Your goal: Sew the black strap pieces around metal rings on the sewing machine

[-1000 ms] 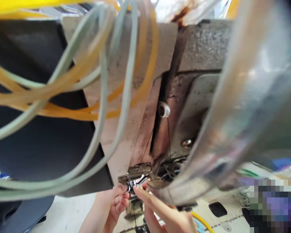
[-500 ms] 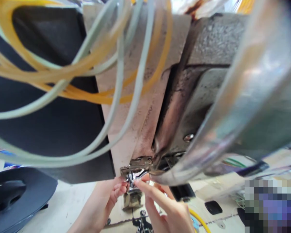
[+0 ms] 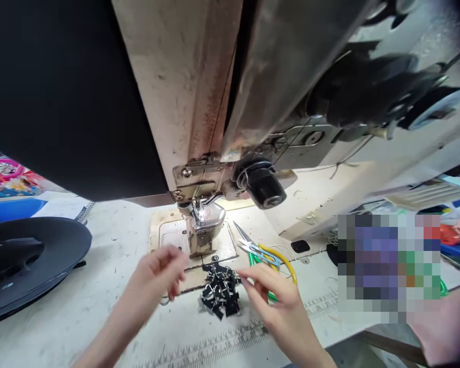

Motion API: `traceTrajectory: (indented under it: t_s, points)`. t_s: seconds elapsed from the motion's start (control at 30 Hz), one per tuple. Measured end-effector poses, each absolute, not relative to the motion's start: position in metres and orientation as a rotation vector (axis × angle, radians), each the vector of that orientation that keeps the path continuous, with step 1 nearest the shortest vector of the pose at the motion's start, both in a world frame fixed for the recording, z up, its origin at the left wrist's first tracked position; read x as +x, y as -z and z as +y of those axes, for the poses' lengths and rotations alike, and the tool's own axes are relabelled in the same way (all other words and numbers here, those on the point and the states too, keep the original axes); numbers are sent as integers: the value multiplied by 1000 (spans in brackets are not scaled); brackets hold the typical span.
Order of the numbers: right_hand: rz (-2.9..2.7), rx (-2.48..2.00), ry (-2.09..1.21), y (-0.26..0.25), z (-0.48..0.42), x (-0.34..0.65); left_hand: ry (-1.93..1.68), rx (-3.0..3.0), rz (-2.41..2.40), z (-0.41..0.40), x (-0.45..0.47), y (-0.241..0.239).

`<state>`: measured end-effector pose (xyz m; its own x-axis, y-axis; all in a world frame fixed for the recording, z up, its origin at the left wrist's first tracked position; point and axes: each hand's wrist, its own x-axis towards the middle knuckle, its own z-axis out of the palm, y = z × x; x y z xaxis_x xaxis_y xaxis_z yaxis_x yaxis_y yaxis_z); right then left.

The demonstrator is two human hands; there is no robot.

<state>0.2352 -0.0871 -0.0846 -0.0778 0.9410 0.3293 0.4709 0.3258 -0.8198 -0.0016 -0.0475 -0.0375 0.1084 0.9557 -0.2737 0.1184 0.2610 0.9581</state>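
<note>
My left hand [image 3: 159, 276], smeared by motion, hovers left of the sewing machine's presser foot area [image 3: 204, 235], its fingers partly curled. Whether anything is in them does not show. My right hand [image 3: 274, 299] has thumb and forefinger pinched together at the right edge of a small heap of black strips with metal fittings [image 3: 220, 291]. What the pinch holds, if anything, is too small to make out. The heap lies on the white table just in front of the needle plate [image 3: 230, 245]. Thread runs down the machine head [image 3: 180, 102] toward the needle.
Scissors with yellow handles [image 3: 287, 260] and green-handled snips [image 3: 253, 258] lie right of the presser foot. A black reel [image 3: 34, 260] stands at left. A printed ruler [image 3: 214, 347] crosses the table's front. A black knob [image 3: 266, 186] juts out above. Another person's arm [image 3: 444, 327] shows at right.
My view has shifted, and the loose orange and pale tubes are out of sight. Both hands have come away from the presser foot, the left to the left, the right to the black heap.
</note>
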Motion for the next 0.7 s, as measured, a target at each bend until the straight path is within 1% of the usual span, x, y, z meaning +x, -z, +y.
traceTrajectory:
  t_s: [0.07, 0.17, 0.3, 0.4, 0.53, 0.6, 0.7]
  points:
    - [-1761, -1301, -698, 101, -98, 231, -681, 1412, 1368, -67, 4, 60]
    - [-1886, -1257, -640, 116, -106, 216, -662, 1666, 1499, -80, 16, 88]
    - [-1834, -1372, -501, 127, -99, 194, -679, 1779, 1614, -76, 28, 102]
    - [-1797, -1390, -451, 133, -89, 187, -696, 1778, 1608, -73, 29, 103]
    - [-1797, -1276, -446, 130, -86, 186, -785, 1748, 1582, -76, 27, 100]
    - [-1786, -1176, -472, 121, -89, 187, -909, 1601, 1465, -80, 26, 96]
    - [-1714, -994, -607, 106, -94, 186, -1101, 1282, 1273, -87, 28, 89]
